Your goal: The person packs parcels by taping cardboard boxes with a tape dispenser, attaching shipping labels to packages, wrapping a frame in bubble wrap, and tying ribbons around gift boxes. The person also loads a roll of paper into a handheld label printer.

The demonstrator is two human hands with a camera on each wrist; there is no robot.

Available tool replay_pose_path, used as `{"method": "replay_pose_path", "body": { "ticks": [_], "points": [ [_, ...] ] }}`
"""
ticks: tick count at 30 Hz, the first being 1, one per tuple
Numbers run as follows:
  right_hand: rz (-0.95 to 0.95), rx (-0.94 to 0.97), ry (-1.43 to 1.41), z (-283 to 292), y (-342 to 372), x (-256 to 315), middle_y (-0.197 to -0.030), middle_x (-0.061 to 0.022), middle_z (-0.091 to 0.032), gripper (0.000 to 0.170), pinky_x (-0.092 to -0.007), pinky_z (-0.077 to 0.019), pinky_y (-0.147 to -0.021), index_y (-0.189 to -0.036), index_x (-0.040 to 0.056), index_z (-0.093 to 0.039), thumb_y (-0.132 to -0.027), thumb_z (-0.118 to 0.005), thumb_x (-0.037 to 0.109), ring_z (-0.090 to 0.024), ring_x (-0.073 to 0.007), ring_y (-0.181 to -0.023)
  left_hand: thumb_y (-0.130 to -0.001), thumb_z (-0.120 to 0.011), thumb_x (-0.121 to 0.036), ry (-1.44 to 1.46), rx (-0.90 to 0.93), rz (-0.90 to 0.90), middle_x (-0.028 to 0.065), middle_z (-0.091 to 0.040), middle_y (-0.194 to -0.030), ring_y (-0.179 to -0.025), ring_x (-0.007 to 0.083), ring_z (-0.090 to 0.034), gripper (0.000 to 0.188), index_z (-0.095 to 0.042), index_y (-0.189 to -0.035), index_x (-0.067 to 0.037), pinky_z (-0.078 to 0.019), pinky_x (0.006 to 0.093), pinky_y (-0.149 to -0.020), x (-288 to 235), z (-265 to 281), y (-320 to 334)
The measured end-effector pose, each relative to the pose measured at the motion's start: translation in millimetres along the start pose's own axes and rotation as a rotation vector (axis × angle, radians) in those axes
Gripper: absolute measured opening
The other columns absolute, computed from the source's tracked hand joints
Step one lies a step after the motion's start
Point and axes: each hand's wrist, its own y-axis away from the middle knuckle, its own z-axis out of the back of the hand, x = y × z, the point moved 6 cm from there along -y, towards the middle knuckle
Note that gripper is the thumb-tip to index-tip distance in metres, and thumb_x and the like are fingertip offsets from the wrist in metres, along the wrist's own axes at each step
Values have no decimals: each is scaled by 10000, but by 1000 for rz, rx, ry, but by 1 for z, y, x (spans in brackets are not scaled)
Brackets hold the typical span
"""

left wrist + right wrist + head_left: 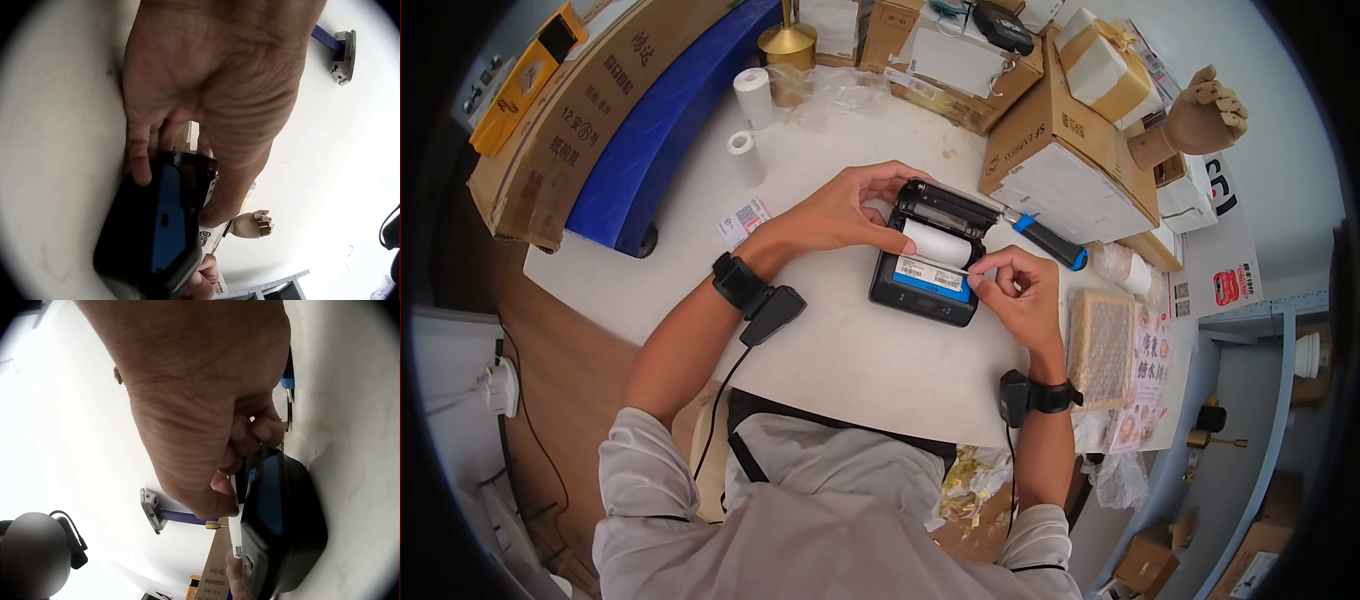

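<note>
A black label printer (882, 284) with a blue front stands on the white table, its lid (960, 215) raised. Inside lies a white paper roll (930, 243), and a printed label strip (928, 270) from it lies across the front edge. My left hand (835, 215) grips the printer's left side, fingers behind by the lid and thumb at the roll's left end. In the left wrist view its fingers reach around the black casing (128, 231). Between thumb and forefinger, my right hand (1025, 295) pinches the right edge of the paper, just above the casing (303, 525) in the right wrist view.
A blue-handled tool (1048, 240) lies behind the printer on the right. Two white rolls (752, 97) stand back left, near a small QR-code card (745, 220). Cardboard boxes (1090, 150) and a wooden hand model (1200, 115) crowd the back right; a bubble-wrapped parcel (1100, 348) lies right.
</note>
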Motion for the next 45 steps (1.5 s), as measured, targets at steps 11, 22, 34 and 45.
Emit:
{"method": "replay_pose_path", "body": {
  "ticks": [11, 22, 34, 45],
  "points": [
    [29, -22, 39, 1, 2, 6, -504, 91, -332, 102, -234, -185, -498, -850, 46, -763, -752, -767, 20, -257, -10, -491, -761, -855, -154, -38, 0, -65, 100, -639, -1263, -1119, 151, -595, 397, -715, -1115, -41, -527, 257, -766, 0, 2, 1],
    [49, -4, -35, 3, 3, 3, -532, 101, -357, 101, -219, -188, -500, -863, 27, -747, -767, -765, 5, -260, -2, -501, -889, -763, -185, 17, -10, -11, 119, -676, -1212, -1066, 149, -631, 184, -778, -1011, -47, -519, 254, -745, 6, 2, -1],
    [94, -22, -131, 4, 3, 8, -596, 81, -443, 110, -203, -211, -512, -883, 16, -745, -781, -770, -18, -285, -2, -529, -866, -754, -119, -52, 43, -62, 131, -671, -1230, -1129, 155, -609, 188, -770, -1038, -43, -524, 265, -808, 3, 2, 0],
    [90, 7, -232, 3, 3, 7, -632, 75, -450, 120, -201, -254, -541, -885, 0, -738, -780, -775, -44, -307, -8, -561, -878, -729, -80, 61, 75, -33, 66, -639, -1186, -1151, 153, -570, 308, -666, -1173, -17, -489, 306, -972, -2, -5, 2]
  ]
}}
